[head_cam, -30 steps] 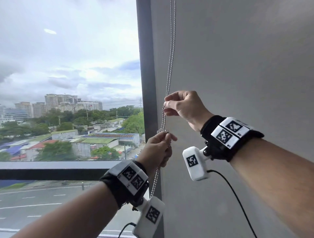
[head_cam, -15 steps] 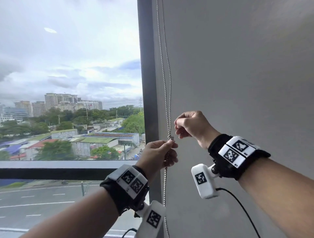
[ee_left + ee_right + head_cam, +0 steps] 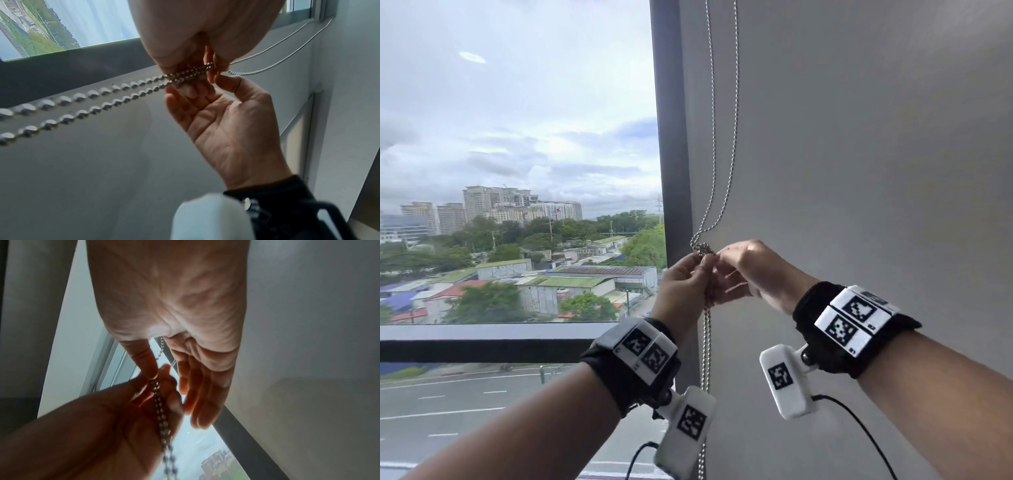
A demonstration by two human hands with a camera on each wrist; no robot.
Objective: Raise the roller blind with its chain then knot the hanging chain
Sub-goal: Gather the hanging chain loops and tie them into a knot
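Note:
The metal bead chain (image 3: 732, 137) hangs in two strands beside the dark window frame. The strands meet in a small knot (image 3: 702, 248). Below it both strands (image 3: 707, 342) drop together past my left wrist. My left hand (image 3: 688, 277) pinches the doubled chain (image 3: 191, 73) just under the knot. My right hand (image 3: 750, 270) meets it from the right, thumb and forefinger pinching at the knot, other fingers (image 3: 197, 394) straight. In the right wrist view the chain (image 3: 160, 410) runs down across my left palm (image 3: 102, 418). No blind fabric shows over the glass.
A dark vertical window frame (image 3: 671, 137) stands just left of the chain, with a horizontal bar (image 3: 482, 342) below. A plain grey wall (image 3: 859, 171) fills the right side. Camera cables (image 3: 859, 431) hang from both wrists.
My right hand came down from higher on the chain and joined the left hand. The two strands now spread apart above and gather in a knot at my fingertips.

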